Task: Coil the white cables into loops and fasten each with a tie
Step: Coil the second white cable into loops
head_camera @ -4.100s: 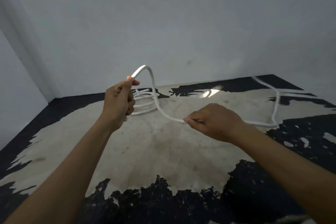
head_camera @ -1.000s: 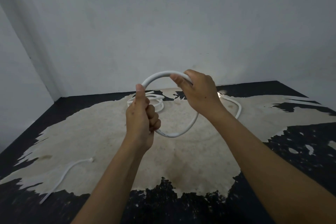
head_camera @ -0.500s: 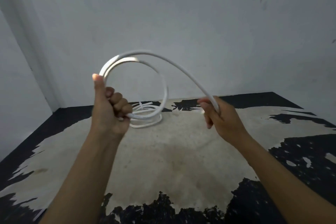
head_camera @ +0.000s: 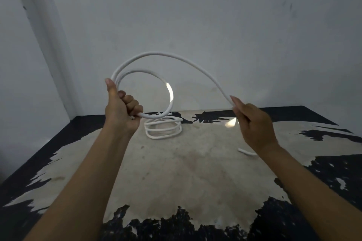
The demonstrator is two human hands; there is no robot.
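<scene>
Two bare hands are shown: one left hand (head_camera: 121,111) and one right hand (head_camera: 252,123). Two white cables are counted: one held cable (head_camera: 156,53) and one coiled cable (head_camera: 162,133). Two arcs are seen in the held cable and about three turns in the coiled cable. One short white end (head_camera: 245,151) is seen; which cable it belongs to cannot be told. One floor (head_camera: 176,172) and two walls are shown, a back wall (head_camera: 195,15) and a side wall (head_camera: 19,64).

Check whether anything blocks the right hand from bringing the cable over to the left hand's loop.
Nothing visible does. The cable arcs free through the air between right hand and left hand; the coil lies lower, beyond them.
</scene>
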